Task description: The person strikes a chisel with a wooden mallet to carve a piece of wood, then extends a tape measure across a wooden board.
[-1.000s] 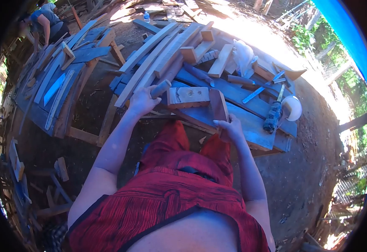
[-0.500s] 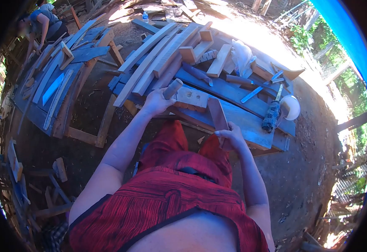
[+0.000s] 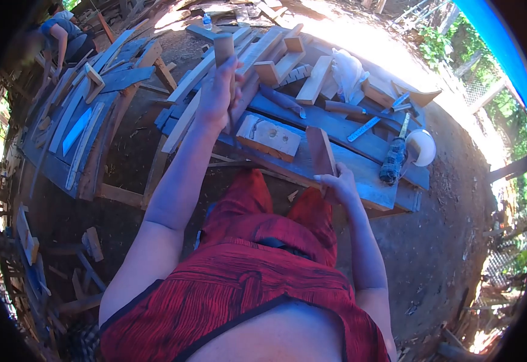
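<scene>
My left hand point(image 3: 216, 99) is raised over the near left part of the bench, fingers wrapped round a thick, round wooden handle point(image 3: 223, 48). A thin dark length shows below that fist, but I cannot make out its tip. Just right of it, a wooden block point(image 3: 268, 137) with two round holes in its top rests on the bench near its front edge. My right hand point(image 3: 340, 184) grips a flat piece of wood point(image 3: 319, 149) by its lower end, tilted upward at the bench's front, right of the block.
Boards point(image 3: 239, 66) lie across the bench's left side. To the right are a power tool point(image 3: 392, 160), a white round object point(image 3: 420, 149), a plastic bag point(image 3: 347, 72) and a blue ruler-like strip point(image 3: 363, 130). A second bench point(image 3: 118, 90) holds planks; a person point(image 3: 64, 33) bends beside it.
My left hand has lifted the round wooden handle up and away from the block, turning it more upright. My right hand with the flat piece of wood has shifted slightly right.
</scene>
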Motion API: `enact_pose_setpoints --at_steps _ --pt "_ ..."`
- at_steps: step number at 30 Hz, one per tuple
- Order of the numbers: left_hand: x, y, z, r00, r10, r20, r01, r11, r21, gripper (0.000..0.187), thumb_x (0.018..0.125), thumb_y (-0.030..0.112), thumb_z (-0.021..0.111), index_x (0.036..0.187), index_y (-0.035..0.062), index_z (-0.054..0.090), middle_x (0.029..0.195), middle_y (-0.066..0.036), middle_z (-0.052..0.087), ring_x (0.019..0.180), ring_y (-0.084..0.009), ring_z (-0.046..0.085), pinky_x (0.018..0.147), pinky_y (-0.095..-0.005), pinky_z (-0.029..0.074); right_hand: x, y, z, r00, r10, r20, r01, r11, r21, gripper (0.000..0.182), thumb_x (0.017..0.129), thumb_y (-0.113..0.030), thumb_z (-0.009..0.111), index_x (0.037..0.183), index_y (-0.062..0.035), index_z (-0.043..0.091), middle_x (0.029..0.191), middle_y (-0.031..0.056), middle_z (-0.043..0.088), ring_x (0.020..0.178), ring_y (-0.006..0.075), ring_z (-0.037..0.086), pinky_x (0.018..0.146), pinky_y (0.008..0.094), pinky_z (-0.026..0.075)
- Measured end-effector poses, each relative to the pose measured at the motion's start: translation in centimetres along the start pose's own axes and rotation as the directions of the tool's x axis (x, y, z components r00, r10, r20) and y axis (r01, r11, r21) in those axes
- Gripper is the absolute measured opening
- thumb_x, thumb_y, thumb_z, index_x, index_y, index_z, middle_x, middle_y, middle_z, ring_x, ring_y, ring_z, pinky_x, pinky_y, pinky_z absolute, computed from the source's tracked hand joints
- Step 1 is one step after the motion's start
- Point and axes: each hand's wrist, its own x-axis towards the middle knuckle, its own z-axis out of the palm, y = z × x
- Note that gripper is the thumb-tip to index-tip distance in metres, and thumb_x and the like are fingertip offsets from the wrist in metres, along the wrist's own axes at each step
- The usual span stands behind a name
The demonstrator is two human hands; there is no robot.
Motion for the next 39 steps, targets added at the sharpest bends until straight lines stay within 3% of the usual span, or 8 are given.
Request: enact_pose_setpoints --at_steps 2,6,11,24,26,34,36,39 --pt "0.5 0.5 1.6 0.997 0.065 -0.031 -0.070 0.973 -0.218 0.037 0.086 0.034 0.065 0.107 0.0051 0.057 0.076 -0.004 0.056 0.050 -0.0091 0.050 0.042 -0.0206 0.038 -0.1 -0.5 0.2 1.000 -0.026 -0.002 0.025 0.998 -0.058 0.056 0.061 -0.032 0.079 0.096 0.0065 0.058 0.086 0.0128 0.063 0.080 0.0183 0.059 0.073 0.0314 0.047" --pt "1.9 -1.0 3.8 0.988 0.149 -0.026 -0.151 0.956 -0.250 0.033 0.086 0.033 0.067 0.103 0.0063 0.056 0.075 -0.004 0.057 0.052 -0.0111 0.054 0.044 -0.0221 0.043 -0.5 -0.3 0.2 0.999 -0.049 0.007 0.049 0.997 -0.058 0.058 0.061 -0.032 0.079 0.098 0.0065 0.058 0.087 0.0124 0.063 0.082 0.0185 0.059 0.075 0.0310 0.047" --pt "2.9 -3.3 5.2 0.970 0.225 -0.091 -0.238 0.958 -0.163 0.026 0.084 0.027 0.070 0.094 0.0088 0.053 0.068 -0.001 0.054 0.059 -0.0133 0.061 0.047 -0.0265 0.053 -0.2 0.5 0.0 0.998 -0.057 -0.007 0.057 0.998 -0.007 0.058 0.060 -0.033 0.079 0.098 0.0058 0.058 0.088 0.0125 0.063 0.082 0.0192 0.059 0.076 0.0312 0.046" --pt "3.5 -5.4 5.5 0.955 0.265 -0.134 -0.280 0.953 -0.117 0.027 0.086 0.027 0.069 0.095 0.0079 0.053 0.070 -0.001 0.056 0.056 -0.0116 0.061 0.046 -0.0253 0.053 0.4 1.2 -0.2 1.000 -0.008 0.025 0.008 1.000 0.004 0.054 0.061 -0.033 0.079 0.094 0.0037 0.059 0.085 0.0111 0.062 0.080 0.0184 0.059 0.073 0.0308 0.046" --pt "3.7 -5.7 5.5 0.947 0.304 -0.107 -0.316 0.940 -0.130 0.036 0.083 0.027 0.072 0.101 0.0044 0.050 0.071 -0.001 0.056 0.053 -0.0072 0.059 0.043 -0.0200 0.050 0.6 1.4 -0.3 1.000 0.000 0.030 0.000 1.000 0.011 0.054 0.061 -0.033 0.079 0.094 0.0038 0.059 0.085 0.0112 0.062 0.079 0.0184 0.059 0.073 0.0308 0.046" --pt "3.3 -7.5 5.9 0.899 0.436 -0.047 -0.436 0.900 0.020 0.030 0.084 0.018 0.071 0.098 0.0058 0.047 0.073 -0.001 0.055 0.049 -0.0057 0.052 0.042 -0.0211 0.044 0.4 0.7 -0.3 1.000 0.014 0.020 -0.014 1.000 -0.024 0.056 0.060 -0.033 0.079 0.095 0.0045 0.058 0.086 0.0121 0.063 0.079 0.0181 0.059 0.072 0.0315 0.047" --pt "3.8 -8.0 5.7 0.872 0.489 -0.033 -0.487 0.872 0.055 0.029 0.084 0.017 0.070 0.097 0.0062 0.047 0.073 -0.001 0.054 0.049 -0.0057 0.051 0.043 -0.0214 0.044 -0.3 -1.6 -0.1 0.999 -0.017 -0.035 0.010 0.982 -0.186 0.059 0.059 -0.032 0.081 0.098 0.0051 0.058 0.087 0.0128 0.064 0.080 0.0175 0.060 0.073 0.0313 0.047" --pt "3.2 -7.7 6.4 0.799 0.601 0.002 -0.600 0.798 0.058 0.028 0.085 0.017 0.068 0.100 0.0056 0.047 0.071 0.000 0.054 0.051 -0.0041 0.048 0.045 -0.0200 0.040 -0.6 -7.0 -0.9 0.984 -0.165 -0.074 0.156 0.981 -0.113 0.062 0.057 -0.030 0.082 0.101 0.0060 0.057 0.088 0.0128 0.064 0.080 0.0171 0.061 0.072 0.0310 0.048"
